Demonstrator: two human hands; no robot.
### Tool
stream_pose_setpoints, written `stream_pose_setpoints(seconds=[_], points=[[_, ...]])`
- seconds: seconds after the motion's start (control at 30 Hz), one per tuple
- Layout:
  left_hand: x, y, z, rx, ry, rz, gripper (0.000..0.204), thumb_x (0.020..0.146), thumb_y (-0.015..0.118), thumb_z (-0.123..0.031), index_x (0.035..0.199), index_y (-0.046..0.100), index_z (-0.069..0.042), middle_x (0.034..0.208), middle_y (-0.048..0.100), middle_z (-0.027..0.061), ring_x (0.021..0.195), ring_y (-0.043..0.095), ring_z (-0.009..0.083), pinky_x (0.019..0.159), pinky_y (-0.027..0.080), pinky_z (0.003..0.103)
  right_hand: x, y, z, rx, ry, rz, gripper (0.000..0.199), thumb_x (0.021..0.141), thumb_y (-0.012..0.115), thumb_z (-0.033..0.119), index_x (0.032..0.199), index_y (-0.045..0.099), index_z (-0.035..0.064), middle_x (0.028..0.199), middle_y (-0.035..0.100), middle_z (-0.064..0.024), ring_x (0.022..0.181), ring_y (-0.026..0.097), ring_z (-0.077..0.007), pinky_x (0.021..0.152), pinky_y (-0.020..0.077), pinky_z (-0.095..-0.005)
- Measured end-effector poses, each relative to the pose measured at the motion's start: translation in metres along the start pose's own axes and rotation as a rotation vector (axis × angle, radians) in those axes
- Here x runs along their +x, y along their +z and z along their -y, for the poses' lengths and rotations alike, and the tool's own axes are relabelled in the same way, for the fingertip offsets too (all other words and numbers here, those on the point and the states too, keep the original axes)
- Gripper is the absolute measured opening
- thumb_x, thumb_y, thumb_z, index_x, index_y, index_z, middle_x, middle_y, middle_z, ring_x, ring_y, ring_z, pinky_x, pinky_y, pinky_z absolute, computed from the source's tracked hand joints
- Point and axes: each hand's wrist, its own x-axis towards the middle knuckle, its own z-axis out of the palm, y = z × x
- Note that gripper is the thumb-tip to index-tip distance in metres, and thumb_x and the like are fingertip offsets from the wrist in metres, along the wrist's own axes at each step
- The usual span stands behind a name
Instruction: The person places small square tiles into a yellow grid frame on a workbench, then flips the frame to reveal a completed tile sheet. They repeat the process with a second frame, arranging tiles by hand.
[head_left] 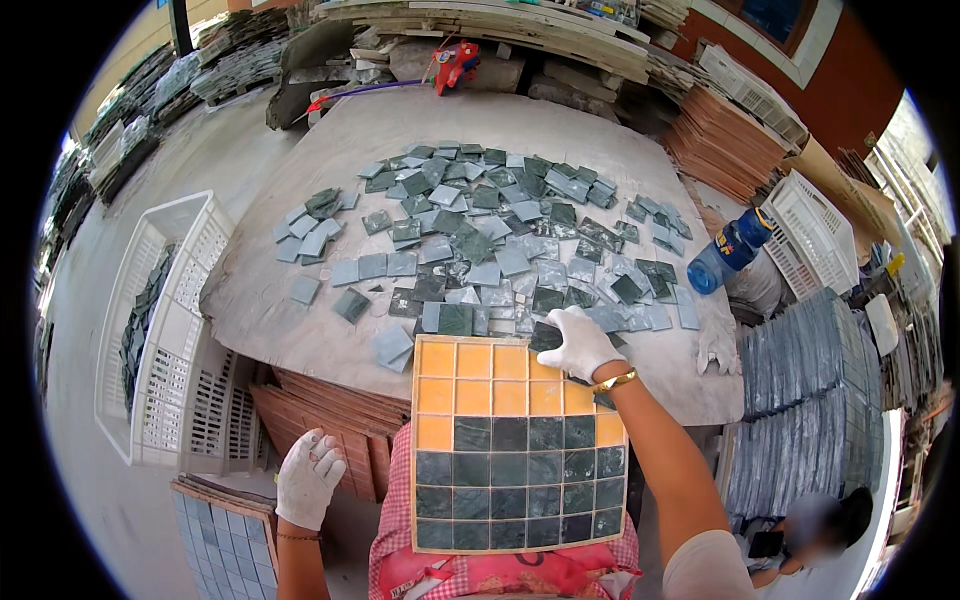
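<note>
A tray with a grid of square cells (485,397) rests on my lap, its far edge by the stone table. Dark green stone tiles (490,468) fill its nearest rows; the far rows and both end cells of the row between show bare yellow. My right hand (578,345), in a white glove, is closed on a dark green tile (545,337) just beyond the tray's far edge. Left of the tray, my left hand (310,480), also gloved, hangs with curled fingers; whether anything is inside them is hidden. Loose green and grey tiles (470,240) lie scattered over the table.
The stone table (270,290) stands before me. White plastic crates (185,340) are at its left. A blue bottle (730,250) and a white glove (716,345) lie at its right edge. Stacked slate tiles (800,400) and another person (815,530) are at right.
</note>
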Motion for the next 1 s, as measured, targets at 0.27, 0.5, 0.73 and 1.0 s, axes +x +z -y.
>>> stream_pose_setpoints(seconds=[0.27,0.5,0.73,1.0], points=[[-0.007,-0.006,0.065,-0.097,0.043,0.224,0.028,0.099,0.044,-0.02,0.117,0.049,0.0,0.099,0.061,0.0148,0.083,0.062,0.025,0.071,0.054,0.032,-0.055,0.029,0.041,-0.029,-0.278,0.005,0.052,0.075,0.073,0.028,0.117,0.05,0.007,0.115,0.052,-0.0132,0.101,0.058,-0.0337,0.083,0.0498,-0.0414],[-0.029,0.059,0.08,0.605,0.399,0.178,0.018,0.09,0.051,-0.002,0.106,0.057,0.004,0.098,0.062,0.009,0.088,0.061,0.0165,0.081,0.05,0.028,-0.06,0.02,0.003,0.098,-0.237,-0.166,0.03,0.088,0.057,0.022,0.114,0.057,0.0085,0.112,0.058,-0.0128,0.099,0.059,-0.033,0.083,0.0492,-0.0413],[-0.046,0.105,0.113,1.126,0.617,0.647,0.019,0.082,0.06,-0.002,0.101,0.062,-0.001,0.094,0.065,0.0135,0.087,0.064,0.027,0.077,0.051,0.032,-0.065,0.06,0.026,0.014,-0.211,-0.218,0.021,0.086,0.054,0.009,0.106,0.059,0.0055,0.111,0.056,-0.0118,0.094,0.06,-0.032,0.079,0.0496,-0.0393],[-0.04,0.125,0.12,1.336,0.956,0.737,0.022,0.079,0.064,-0.004,0.101,0.063,-0.003,0.101,0.063,0.0124,0.092,0.061,0.0303,0.08,0.05,0.037,-0.069,0.035,0.007,0.247,-0.259,-0.231,0.026,0.088,0.051,0.01,0.113,0.056,0.002,0.11,0.057,-0.0161,0.095,0.059,-0.0328,0.079,0.0499,-0.0405]])
